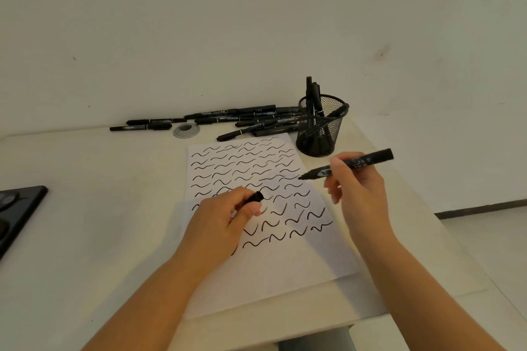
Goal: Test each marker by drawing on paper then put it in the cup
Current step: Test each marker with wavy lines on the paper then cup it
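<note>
Two bare forearms reach over the table [85, 208]. Her left hand [225, 219] pinches a black cap [255, 197] above the paper [285, 265] full of wavy lines. Her right hand [356, 182] grips an uncapped marker [349, 165], tip just above the sheet. Beside the paper stands the mesh cup [320, 128], with loose markers [251, 118] behind.

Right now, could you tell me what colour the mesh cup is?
Black, clearest in the head view: mesh cup.

Two bare forearms reach in from the near edge. The left hand [225, 216] sits lower, knuckles up, fingers curled around a small black cap [254, 197]. The right hand [356, 182], farther right and raised, pinches a marker [346, 165] between thumb and fingers, tip pointing left.
</note>
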Motion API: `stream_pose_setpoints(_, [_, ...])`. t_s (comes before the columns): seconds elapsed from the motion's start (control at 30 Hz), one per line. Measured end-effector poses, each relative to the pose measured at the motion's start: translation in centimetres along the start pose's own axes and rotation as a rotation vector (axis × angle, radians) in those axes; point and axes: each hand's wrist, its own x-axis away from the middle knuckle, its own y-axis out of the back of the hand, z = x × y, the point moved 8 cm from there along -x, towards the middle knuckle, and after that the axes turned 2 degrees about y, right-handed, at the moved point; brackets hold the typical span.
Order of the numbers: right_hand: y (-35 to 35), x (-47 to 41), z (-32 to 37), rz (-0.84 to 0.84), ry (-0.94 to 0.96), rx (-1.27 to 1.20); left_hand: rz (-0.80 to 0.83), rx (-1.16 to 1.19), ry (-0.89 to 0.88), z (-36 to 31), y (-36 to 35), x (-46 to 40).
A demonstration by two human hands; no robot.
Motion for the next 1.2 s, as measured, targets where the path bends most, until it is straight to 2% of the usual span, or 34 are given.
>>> stream_pose_setpoints(0.13, [-3.6, -0.6, 0.2, 0.12, -0.031, -0.077, -0.015, -0.002, 0.019, 0.4, 0.3, -0.1])
stream_pose_setpoints(0.37, [-4.5, -0.2, -2.2, 0.144, -0.169, -0.186, 0.002, 0.036, 0.05, 1.1, 0.4, -0.2])
stream_pose_setpoints(0.93, [-6.8, 1.5, -2.1, 0.423, -0.12, 0.042, 0.04, 0.024, 0.012, 0.4, 0.0, 0.1])
stream_pose_setpoints(1.2, [-7.3, 1.9, -2.2, 0.487, -0.119, 0.029, 0.016, -0.008, -0.032, -0.5, 0.3, 0.4])
